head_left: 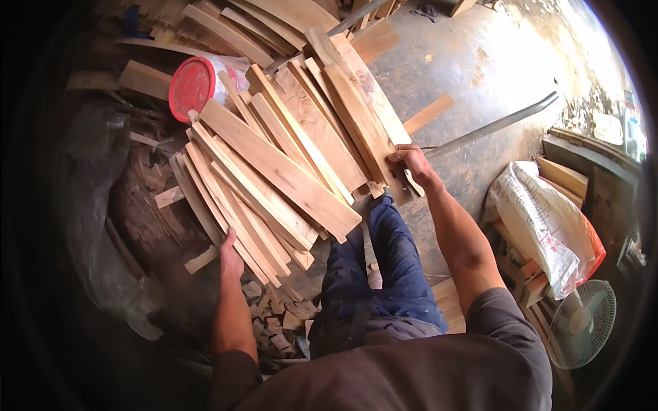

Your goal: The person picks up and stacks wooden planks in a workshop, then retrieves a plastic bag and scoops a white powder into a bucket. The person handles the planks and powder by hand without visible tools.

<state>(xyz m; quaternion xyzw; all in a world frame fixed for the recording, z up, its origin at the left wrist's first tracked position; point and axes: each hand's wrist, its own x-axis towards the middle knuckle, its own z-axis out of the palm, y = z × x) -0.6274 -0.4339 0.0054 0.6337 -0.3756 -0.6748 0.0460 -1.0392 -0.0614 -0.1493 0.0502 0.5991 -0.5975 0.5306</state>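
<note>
A fanned pile of pale wooden slats (274,171) lies in front of my legs, some crossing over others. My left hand (232,257) grips the outermost slat at the pile's near left edge; most of its fingers are hidden by the wood. On the right side, my right hand (413,163) is closed round the near end of a long thick board (356,113). A broad plank (312,123) lies between that board and the slats. Short crosspieces of wood stick out from under the pile on both sides.
A tub with a red lid (192,89) stands behind the slats. More boards (233,31) are stacked at the far left. A grey metal bar (493,127) juts out at right. Offcuts (281,322) litter the floor. A white sack (541,226) and a fan (582,322) stand at right.
</note>
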